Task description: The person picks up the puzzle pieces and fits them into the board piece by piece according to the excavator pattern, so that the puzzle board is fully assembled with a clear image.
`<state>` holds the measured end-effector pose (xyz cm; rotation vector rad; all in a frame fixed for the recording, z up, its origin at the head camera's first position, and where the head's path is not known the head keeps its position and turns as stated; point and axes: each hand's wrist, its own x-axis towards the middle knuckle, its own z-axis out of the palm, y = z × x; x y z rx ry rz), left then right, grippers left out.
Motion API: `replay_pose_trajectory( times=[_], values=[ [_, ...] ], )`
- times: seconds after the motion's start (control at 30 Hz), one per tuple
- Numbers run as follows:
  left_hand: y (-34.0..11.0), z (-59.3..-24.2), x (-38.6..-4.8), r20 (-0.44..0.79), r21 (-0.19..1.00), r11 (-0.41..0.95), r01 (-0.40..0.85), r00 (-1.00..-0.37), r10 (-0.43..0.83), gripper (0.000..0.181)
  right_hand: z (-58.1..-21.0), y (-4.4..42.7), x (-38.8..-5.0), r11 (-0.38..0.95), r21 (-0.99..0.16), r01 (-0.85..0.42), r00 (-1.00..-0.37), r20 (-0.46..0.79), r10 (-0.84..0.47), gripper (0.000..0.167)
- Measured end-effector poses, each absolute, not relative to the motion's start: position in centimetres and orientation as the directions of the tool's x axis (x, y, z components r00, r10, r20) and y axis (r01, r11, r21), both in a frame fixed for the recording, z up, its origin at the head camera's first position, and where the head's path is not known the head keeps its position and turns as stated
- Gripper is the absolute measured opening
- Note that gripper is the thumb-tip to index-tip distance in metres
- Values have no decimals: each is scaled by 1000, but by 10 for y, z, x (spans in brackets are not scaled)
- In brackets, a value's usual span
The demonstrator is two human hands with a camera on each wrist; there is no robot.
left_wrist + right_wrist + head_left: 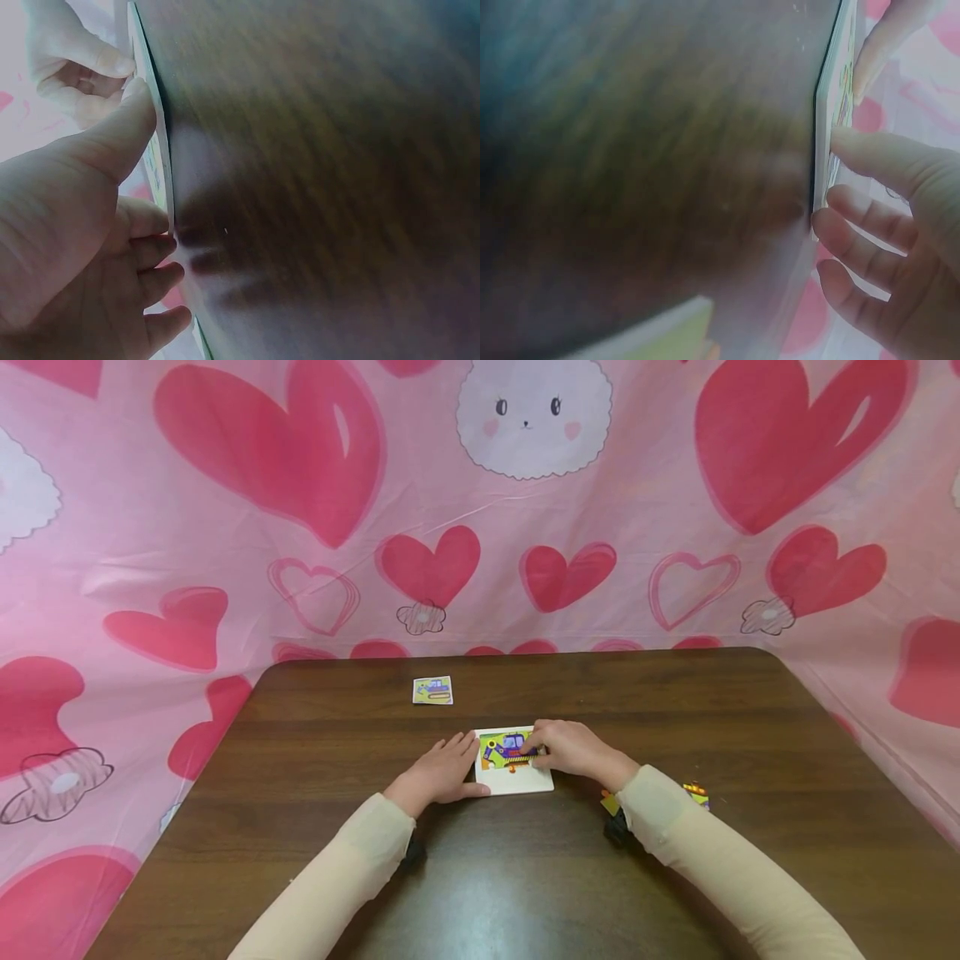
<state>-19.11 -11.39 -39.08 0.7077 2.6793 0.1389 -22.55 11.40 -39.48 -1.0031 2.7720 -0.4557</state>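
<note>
A white puzzle board [513,783] lies mid-table, its upper part filled with a picture of a purple digger [498,752]. My left hand [444,771] rests along the board's left edge, thumb near its front corner, fingers fairly straight. On the right side, my right hand [573,748] touches the digger picture with its index finger and thumb. In the right wrist view, the right thumb [877,156] presses on the board's face while other fingers lie at its edge. No loose piece shows between those fingers; the hand hides part of the picture.
A small picture card [432,690] with a similar digger lies farther back on the brown table [337,710]. Loose colourful puzzle pieces [696,793] lie near my right forearm, partly hidden. Behind the table hangs a pink cloth [495,552] with hearts.
</note>
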Motion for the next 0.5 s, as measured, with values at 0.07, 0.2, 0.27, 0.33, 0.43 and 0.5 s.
replay_pose_trajectory(
  times=[0.07, 0.2, 0.27, 0.33, 0.43, 0.5],
  values=[
    [-113, -391, -191, -321, 184, 870, 458, -808, 494, 81, -395, 116, -225, 725, -352, -592, -762, -49, -646, 24],
    [-113, -391, -190, -322, 189, 868, 459, -806, 497, 82, -393, 123, -224, 697, -398, -596, -753, -26, -658, 25],
    [-113, -391, -190, -322, 195, 867, 458, -806, 498, 82, -390, 129, -223, 682, -416, -601, -750, -2, -662, 26],
    [-113, -391, -190, -320, 195, 868, 456, -807, 496, 82, -386, 136, -221, 670, -434, -603, -751, 24, -660, 28],
    [-113, -391, -190, -317, 200, 870, 450, -810, 492, 82, -380, 146, -218, 668, -447, -595, -759, 41, -649, 31],
    [-113, -391, -190, -314, 203, 870, 449, -812, 492, 82, -376, 155, -216, 673, -464, -576, -771, 36, -635, 32]
  ],
)
